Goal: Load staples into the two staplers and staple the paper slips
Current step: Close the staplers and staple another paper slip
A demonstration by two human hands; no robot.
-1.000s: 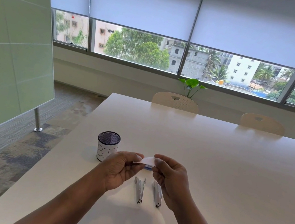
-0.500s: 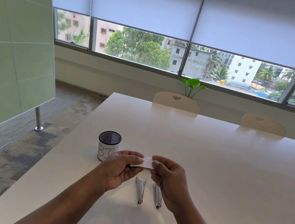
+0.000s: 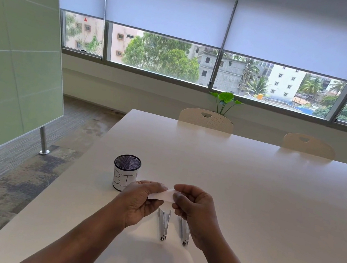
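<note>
A small white paper slip (image 3: 162,194) is held level above the table, pinched at its left end by my left hand (image 3: 139,202) and at its right end by my right hand (image 3: 194,209). Below the slip two silver staplers lie side by side on the white table (image 3: 270,206), pointing away from me: the left stapler (image 3: 162,223) is fully visible, the right stapler (image 3: 183,231) is partly covered by my right hand. Whether the staplers hold staples cannot be seen.
A black mesh cup (image 3: 125,172) with a white label reading "BI" stands left of my hands. Two cream chairs (image 3: 206,119) sit at the far table edge, a small plant (image 3: 225,101) behind. The table's left edge drops to carpet; a green glass panel (image 3: 14,57) stands left.
The slip has been flattened and stretched out between both hands. A blue item seen under the slip a second ago is now hidden. The staplers have not moved.
</note>
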